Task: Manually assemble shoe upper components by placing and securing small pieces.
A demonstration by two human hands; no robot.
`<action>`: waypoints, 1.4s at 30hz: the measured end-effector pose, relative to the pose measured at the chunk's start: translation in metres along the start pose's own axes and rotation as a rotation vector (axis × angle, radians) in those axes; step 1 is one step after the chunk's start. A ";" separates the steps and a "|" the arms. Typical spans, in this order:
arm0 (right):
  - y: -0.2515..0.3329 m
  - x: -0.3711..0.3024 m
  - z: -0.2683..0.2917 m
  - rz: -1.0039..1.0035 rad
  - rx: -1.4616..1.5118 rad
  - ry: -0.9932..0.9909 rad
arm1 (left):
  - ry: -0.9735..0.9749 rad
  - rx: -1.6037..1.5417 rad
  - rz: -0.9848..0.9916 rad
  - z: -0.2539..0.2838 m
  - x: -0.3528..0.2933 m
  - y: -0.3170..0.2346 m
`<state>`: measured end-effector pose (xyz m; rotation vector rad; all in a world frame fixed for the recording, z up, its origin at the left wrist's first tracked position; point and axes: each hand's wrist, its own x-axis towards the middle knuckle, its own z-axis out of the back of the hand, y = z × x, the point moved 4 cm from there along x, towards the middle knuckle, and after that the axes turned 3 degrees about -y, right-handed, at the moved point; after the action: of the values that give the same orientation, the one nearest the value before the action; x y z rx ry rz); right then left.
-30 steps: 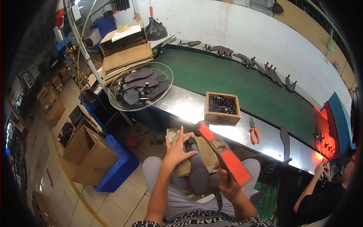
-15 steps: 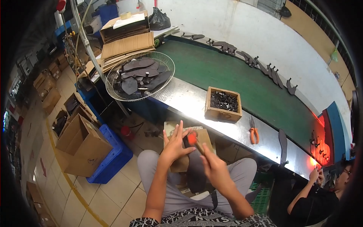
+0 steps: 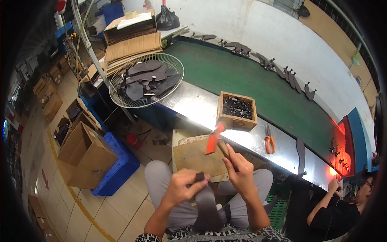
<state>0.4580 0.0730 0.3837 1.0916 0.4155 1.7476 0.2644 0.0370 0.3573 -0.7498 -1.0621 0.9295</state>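
Observation:
Just above my lap, my left hand (image 3: 183, 187) is closed on the upper end of a dark, flat shoe sole (image 3: 207, 209). A small black tab sticks up at that end by my thumb. The sole hangs down between my knees. My right hand (image 3: 241, 171) grips the wooden handle of a hammer (image 3: 214, 139) with an orange head. The hammer is held up over a tan work board (image 3: 195, 158), apart from the sole.
A wooden box (image 3: 238, 111) of small black parts and orange-handled pliers (image 3: 270, 144) sit on the metal ledge beside a green conveyor belt (image 3: 225, 76). Left stands a wire basket (image 3: 117, 90) of soles. A co-worker (image 3: 338, 205) sits at right; a carton (image 3: 88, 157) rests in a blue crate.
My left hand has drawn the sole back toward my body, its spread fingers now closed on the end. The hammer has lifted off the sole, and the board is uncovered.

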 end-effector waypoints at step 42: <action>-0.038 -0.186 0.060 -0.701 1.185 0.059 | 0.210 -0.182 0.123 -0.102 0.028 -0.038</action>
<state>0.5479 -0.0840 0.3000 1.3999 1.7640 0.8095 0.3762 0.0390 0.3682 -1.0501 -0.9308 0.8435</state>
